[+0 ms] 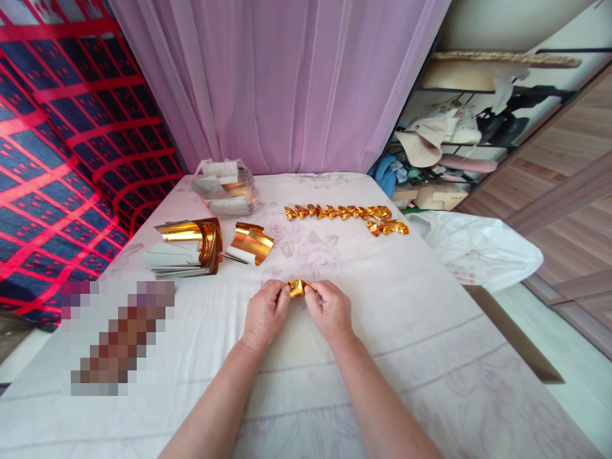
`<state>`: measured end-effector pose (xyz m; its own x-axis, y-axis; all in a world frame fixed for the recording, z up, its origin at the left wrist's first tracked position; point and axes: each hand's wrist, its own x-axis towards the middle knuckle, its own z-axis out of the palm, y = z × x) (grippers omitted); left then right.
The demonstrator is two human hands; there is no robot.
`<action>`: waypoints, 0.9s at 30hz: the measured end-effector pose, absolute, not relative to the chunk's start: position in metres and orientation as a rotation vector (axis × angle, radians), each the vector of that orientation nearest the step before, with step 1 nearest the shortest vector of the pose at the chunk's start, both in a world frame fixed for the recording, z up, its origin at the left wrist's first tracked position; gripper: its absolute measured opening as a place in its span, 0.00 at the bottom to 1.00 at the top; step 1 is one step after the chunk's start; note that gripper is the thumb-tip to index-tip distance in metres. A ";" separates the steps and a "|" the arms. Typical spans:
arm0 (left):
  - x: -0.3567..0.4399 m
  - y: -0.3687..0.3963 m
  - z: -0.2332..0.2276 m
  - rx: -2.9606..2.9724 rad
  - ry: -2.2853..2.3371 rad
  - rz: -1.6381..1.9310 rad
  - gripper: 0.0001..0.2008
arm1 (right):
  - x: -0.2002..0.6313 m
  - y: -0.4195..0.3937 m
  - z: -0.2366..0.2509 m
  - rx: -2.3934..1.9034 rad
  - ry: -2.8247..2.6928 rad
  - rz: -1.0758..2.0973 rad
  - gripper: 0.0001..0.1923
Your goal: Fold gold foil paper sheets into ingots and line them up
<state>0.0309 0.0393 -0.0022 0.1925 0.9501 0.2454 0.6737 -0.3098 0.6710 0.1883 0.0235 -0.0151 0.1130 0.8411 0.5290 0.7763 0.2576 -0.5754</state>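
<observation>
Gold foil piece (297, 287) is pinched between left hand (266, 313) and right hand (329, 310) over the bedsheet (392, 306).

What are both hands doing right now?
Left hand: closed, pinching the gold foil piece.
Right hand: closed, pinching the same piece's other end.

Two hands (265, 313), one held gold piece (297, 287), two foil stacks (191, 247).

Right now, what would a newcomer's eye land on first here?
Both hands, left hand and right hand, pinch a small folded gold paper at the middle of the white sheet. Behind it runs a row of finished gold pieces, and to the left lie curled gold paper stacks.
</observation>
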 end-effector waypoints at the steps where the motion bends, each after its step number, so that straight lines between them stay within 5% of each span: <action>1: 0.031 0.039 -0.002 2.059 1.524 0.898 0.11 | 0.188 0.023 -0.014 -1.518 -1.652 0.111 0.14; 14: 0.032 0.039 0.000 1.932 1.594 0.977 0.13 | 0.201 0.022 -0.008 -1.568 -1.796 0.274 0.13; 27: 0.019 0.050 0.000 1.297 1.390 1.305 0.25 | 0.213 0.026 -0.010 -1.761 -1.585 0.188 0.18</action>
